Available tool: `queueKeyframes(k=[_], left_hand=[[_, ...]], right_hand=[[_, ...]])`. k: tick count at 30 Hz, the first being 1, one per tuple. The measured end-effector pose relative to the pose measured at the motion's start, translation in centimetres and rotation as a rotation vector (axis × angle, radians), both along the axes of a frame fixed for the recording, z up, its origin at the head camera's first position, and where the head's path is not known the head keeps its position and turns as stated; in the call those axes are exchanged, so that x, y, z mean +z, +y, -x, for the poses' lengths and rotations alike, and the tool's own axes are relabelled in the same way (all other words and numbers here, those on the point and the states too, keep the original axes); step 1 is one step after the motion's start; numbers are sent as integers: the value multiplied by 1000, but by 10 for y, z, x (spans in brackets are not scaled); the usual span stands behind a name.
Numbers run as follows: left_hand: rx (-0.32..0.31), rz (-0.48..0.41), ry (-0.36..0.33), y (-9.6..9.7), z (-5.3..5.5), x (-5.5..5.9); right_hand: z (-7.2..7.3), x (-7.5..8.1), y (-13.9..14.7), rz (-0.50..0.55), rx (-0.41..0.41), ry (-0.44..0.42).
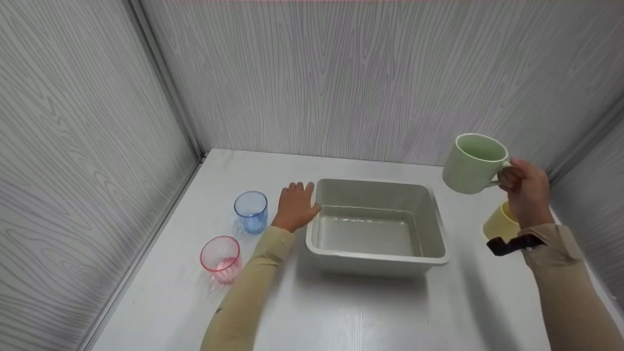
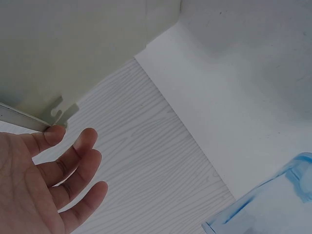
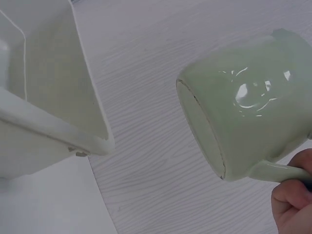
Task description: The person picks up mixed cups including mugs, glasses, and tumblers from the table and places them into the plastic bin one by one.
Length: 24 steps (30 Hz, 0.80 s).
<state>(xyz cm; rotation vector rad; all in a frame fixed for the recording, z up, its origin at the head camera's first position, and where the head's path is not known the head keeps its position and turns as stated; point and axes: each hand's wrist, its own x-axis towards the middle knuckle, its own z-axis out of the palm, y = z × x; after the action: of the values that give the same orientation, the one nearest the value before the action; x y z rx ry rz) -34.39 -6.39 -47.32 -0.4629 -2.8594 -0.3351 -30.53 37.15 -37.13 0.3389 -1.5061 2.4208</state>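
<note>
A pale green mug (image 1: 465,170) hangs in the air at the right, its handle gripped by my right hand (image 1: 529,192). In the right wrist view the mug (image 3: 253,107) shows its base and glossy side, with curled fingers (image 3: 290,195) at the handle. My left hand (image 1: 295,207) is at the left rim of a grey rectangular tub (image 1: 375,268), fingers spread and thumb over the edge. From the left wrist, the thumb of that hand (image 2: 24,190) meets the tub's rim, the other fingers loosely bent. The tub's visible floor holds nothing.
Left of the tub, a blue-tinted glass (image 1: 251,212) and a pink-rimmed glass (image 1: 222,258) stand on the white table (image 1: 360,317). A yellow cup (image 1: 499,225) stands at the right, partly hidden behind my right wrist. Wood-grain panels (image 1: 312,83) wall the table's back and sides.
</note>
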Motion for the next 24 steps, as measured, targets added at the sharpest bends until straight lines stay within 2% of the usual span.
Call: queueKeyframes(k=[9,19,24], left_hand=[[-4,12,14,-1,1,-1],[1,0,-4,-1,0,-1],[-1,-2,0,0,-1,1]], right_hand=[[-1,10,-17,-5,95,-5],[7,8,-36,-75,99,-13],[10,6,-43,-82,134,-17]])
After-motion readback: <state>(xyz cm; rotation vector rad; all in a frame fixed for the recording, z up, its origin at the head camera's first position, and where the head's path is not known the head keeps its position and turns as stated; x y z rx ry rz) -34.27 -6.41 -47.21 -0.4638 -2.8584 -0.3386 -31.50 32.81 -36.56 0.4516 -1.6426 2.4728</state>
